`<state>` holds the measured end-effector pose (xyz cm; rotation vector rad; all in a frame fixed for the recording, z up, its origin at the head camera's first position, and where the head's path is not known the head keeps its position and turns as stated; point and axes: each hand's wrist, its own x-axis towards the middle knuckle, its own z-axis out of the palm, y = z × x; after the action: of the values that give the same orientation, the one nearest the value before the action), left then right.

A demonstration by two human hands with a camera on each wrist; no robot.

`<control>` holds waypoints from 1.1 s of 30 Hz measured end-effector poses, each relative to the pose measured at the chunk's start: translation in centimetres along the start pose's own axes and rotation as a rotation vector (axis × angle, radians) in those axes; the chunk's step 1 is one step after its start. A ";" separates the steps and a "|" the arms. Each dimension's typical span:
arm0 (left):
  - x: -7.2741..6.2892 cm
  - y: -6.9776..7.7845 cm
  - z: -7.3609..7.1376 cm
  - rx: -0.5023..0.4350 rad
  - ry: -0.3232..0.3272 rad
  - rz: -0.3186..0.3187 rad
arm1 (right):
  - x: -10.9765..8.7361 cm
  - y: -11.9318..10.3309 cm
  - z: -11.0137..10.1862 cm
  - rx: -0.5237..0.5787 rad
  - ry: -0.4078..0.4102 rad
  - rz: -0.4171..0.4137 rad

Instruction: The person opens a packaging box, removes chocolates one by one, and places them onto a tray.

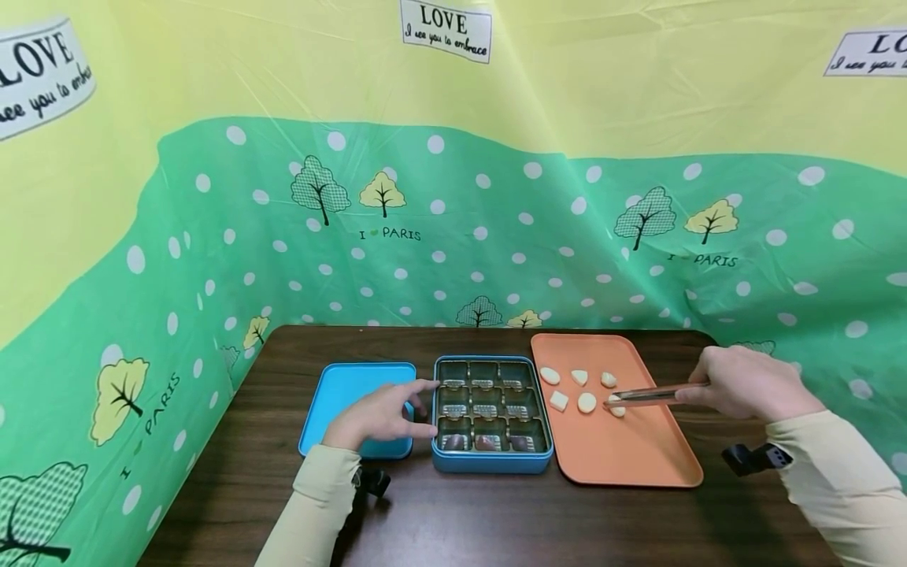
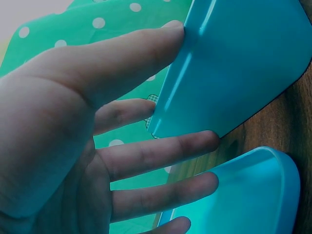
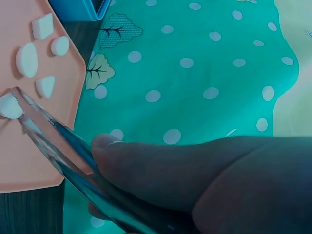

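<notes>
My left hand touches the left rim of a blue box with its thumb and a fingertip, fingers extended. The box holds a grid of several metallic compartments, and dark patches show at the bottom of the front row. In my right hand I grip metal tongs between thumb and fingers. Their tips meet a small white piece on the orange tray. Around it on the tray lie other white pieces, among them a round one, a square one and an oval one.
A blue lid lies on the dark wooden table, left of the box and partly behind my left hand. The tray sits right against the box's right side. A green and yellow printed cloth hangs around the table.
</notes>
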<state>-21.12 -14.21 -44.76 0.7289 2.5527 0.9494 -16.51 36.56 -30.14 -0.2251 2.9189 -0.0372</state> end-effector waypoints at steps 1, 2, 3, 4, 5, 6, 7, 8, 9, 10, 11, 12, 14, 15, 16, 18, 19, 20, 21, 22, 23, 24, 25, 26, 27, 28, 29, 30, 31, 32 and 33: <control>0.0 0.0 0.0 0.000 0.000 0.000 | 0.0 0.0 0.0 0.000 0.001 -0.001; 0.0 0.0 0.0 0.002 -0.001 -0.001 | 0.0 0.0 0.0 -0.001 0.004 -0.005; 0.0 0.0 0.0 0.001 -0.001 -0.001 | 0.0 0.0 0.0 -0.003 0.007 -0.010; 0.0 0.0 -0.1 0.001 -0.001 -0.001 | -0.1 0.0 -0.1 -0.005 0.010 -0.011; 0.0 0.1 -0.1 0.003 0.000 -0.002 | -0.1 0.0 -0.1 -0.007 0.013 -0.011; -0.1 0.1 -0.1 0.004 0.000 -0.003 | -0.2 0.0 -0.2 -0.009 0.015 -0.011; -0.1 0.2 -0.1 0.005 0.001 -0.003 | -0.3 0.0 -0.3 -0.009 0.016 -0.010; -0.1 0.2 -0.1 0.004 0.002 -0.004 | -0.4 0.0 -0.5 -0.009 0.017 -0.007; -0.1 0.2 -0.1 0.005 0.003 -0.004 | -0.5 0.0 -0.6 -0.007 0.017 -0.003; -0.1 0.2 -0.1 0.005 0.004 -0.004 | -0.6 0.0 -0.7 -0.006 0.017 0.005; -0.1 0.2 -0.1 0.007 0.004 -0.004 | -0.8 -0.1 -0.9 -0.003 0.019 0.009; -0.1 0.2 -0.1 0.007 0.005 -0.003 | -0.9 -0.2 -1.0 -0.001 0.024 0.011; -0.1 0.2 0.0 0.007 0.006 -0.003 | -1.1 -0.5 -1.1 -0.001 0.043 0.011; 0.0 0.1 0.0 0.007 0.007 -0.002 | -1.2 -0.7 -1.2 -0.001 0.056 0.012; 0.0 0.1 0.1 0.005 0.006 -0.001 | -1.3 -0.9 -1.2 -0.001 0.070 0.013; 0.0 0.0 0.1 0.003 0.006 -0.001 | -1.5 -1.3 -1.2 0.004 0.099 0.008; 0.0 0.0 0.2 0.001 0.004 0.000 | -1.6 -1.6 -1.1 0.008 0.110 0.006; -0.1 0.0 0.2 -0.001 0.003 -0.001 | -1.7 -1.9 -1.1 0.016 0.119 0.009; -0.1 0.0 0.2 0.000 0.002 -0.001 | -1.8 -2.1 -1.1 0.021 0.129 0.009; -0.1 0.0 0.2 -0.001 0.001 -0.001 | -1.8 -2.4 -1.1 0.024 0.141 0.005; -0.1 0.1 0.2 -0.002 -0.001 0.000 | -1.9 -2.7 -1.1 0.029 0.152 -0.002; -0.1 0.1 0.2 -0.004 -0.002 0.000 | -1.9 -3.1 -1.1 0.030 0.163 -0.010; -0.1 0.1 0.1 -0.007 -0.003 0.001 | -1.9 -3.4 -1.1 0.031 0.173 -0.020; -0.1 0.1 0.1 -0.007 -0.003 0.002 | -1.9 -3.7 -1.2 0.030 0.186 -0.033; -0.1 0.2 0.1 -0.009 -0.004 0.003 | -1.9 -4.1 -1.2 0.029 0.199 -0.048; -0.1 0.2 0.0 -0.010 -0.004 0.005 | -1.9 -4.4 -1.3 0.029 0.213 -0.066; -0.1 0.3 0.0 -0.010 -0.004 0.006 | -1.9 -4.7 -1.4 0.029 0.222 -0.083; -0.1 0.3 0.0 -0.009 -0.004 0.005 | -1.9 -5.0 -1.4 0.031 0.226 -0.092; -0.1 0.3 -0.1 -0.008 -0.004 0.005 | -2.0 -5.3 -1.5 0.034 0.226 -0.101; -0.2 0.3 -0.1 -0.004 -0.003 0.005 | -2.0 -5.6 -1.5 0.037 0.228 -0.106; -0.2 0.3 -0.1 -0.004 -0.003 0.003 | -2.0 -5.9 -1.5 0.041 0.226 -0.108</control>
<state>-20.89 -14.13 -44.46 0.7328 2.5468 0.9531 -14.02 31.04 -28.03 -0.3952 3.1227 -0.1489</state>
